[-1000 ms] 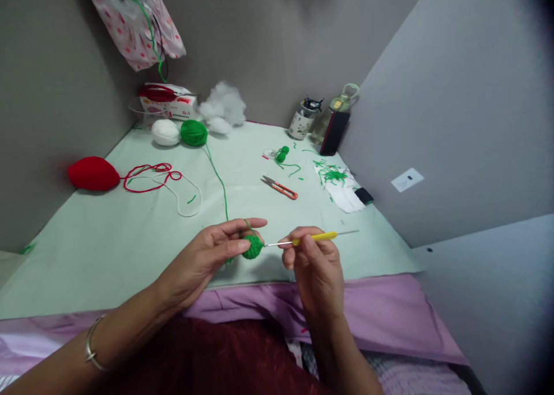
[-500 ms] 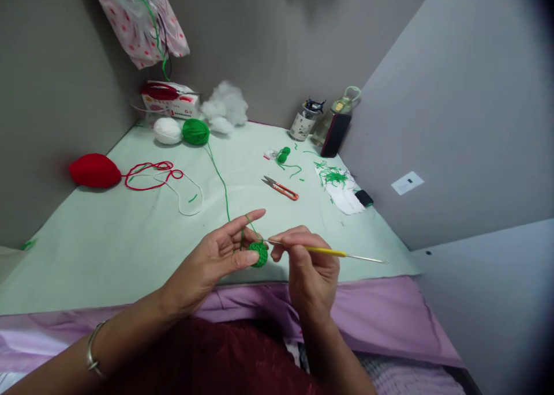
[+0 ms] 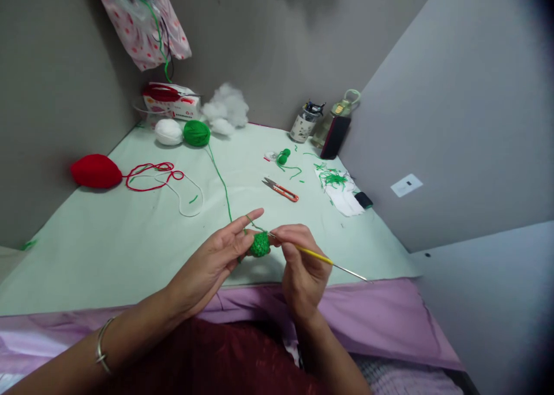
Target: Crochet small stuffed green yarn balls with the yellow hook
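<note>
Between thumb and fingers, my left hand (image 3: 223,246) pinches a small round green crochet piece (image 3: 260,245). Its index finger is stretched out with green yarn looped over it. My right hand (image 3: 306,262) is closed around a crochet hook (image 3: 315,255) with a yellow handle and metal at both ends. The hook's working tip meets the upper edge of the crochet piece, and the exact stitch is too small to make out. A strand runs from a green yarn ball (image 3: 197,134) at the back of the table down to my left hand.
Orange thread snips (image 3: 280,190) lie beyond my hands. At the left are a red yarn ball (image 3: 96,171) and loose strands. White stuffing (image 3: 225,108) and a white yarn ball (image 3: 168,132) sit behind. Green scraps (image 3: 333,179), a phone (image 3: 336,137) and a pen holder (image 3: 305,122) stand rightward.
The crochet piece has risen slightly and turned in my left hand. My right hand has shifted a little left, and the hook's rear end now tilts lower.
</note>
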`<move>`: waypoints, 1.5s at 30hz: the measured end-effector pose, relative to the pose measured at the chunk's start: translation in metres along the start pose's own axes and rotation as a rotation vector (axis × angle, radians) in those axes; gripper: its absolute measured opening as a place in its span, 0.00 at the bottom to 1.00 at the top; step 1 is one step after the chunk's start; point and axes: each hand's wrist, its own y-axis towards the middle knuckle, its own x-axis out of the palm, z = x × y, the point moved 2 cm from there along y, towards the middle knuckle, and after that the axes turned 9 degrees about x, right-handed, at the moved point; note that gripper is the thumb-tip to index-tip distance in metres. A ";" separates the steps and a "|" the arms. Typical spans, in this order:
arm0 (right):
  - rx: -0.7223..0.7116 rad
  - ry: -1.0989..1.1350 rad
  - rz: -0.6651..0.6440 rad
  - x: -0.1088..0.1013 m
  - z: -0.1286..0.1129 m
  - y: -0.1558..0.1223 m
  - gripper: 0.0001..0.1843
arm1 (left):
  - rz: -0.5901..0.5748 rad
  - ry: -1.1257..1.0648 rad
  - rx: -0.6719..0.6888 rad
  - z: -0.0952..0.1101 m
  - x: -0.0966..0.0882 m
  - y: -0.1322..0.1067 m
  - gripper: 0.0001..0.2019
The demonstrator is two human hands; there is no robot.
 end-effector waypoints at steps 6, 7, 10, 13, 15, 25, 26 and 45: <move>-0.014 0.044 0.020 -0.001 0.003 0.002 0.11 | 0.007 0.162 0.131 0.004 -0.003 0.004 0.30; -0.011 0.041 0.023 -0.001 0.003 0.002 0.11 | 0.014 0.212 0.167 0.005 -0.003 0.004 0.30; 0.009 0.034 0.016 0.000 0.004 0.002 0.11 | 0.044 0.340 0.235 0.009 -0.003 0.002 0.30; -0.001 0.029 -0.001 0.001 0.002 0.000 0.13 | 0.055 0.355 0.248 0.013 0.002 0.000 0.37; -0.030 0.002 -0.008 0.003 0.001 -0.001 0.15 | 0.060 0.348 0.252 0.014 0.003 0.000 0.44; 0.080 -0.045 -0.049 0.004 0.003 0.004 0.13 | -0.022 0.208 0.172 0.014 -0.010 0.004 0.35; 0.072 -0.057 -0.057 0.004 0.002 0.004 0.14 | -0.027 0.217 0.165 0.015 -0.011 0.004 0.34; 0.145 0.233 -0.013 0.001 0.000 0.005 0.11 | -0.022 0.094 0.069 0.027 -0.013 0.005 0.27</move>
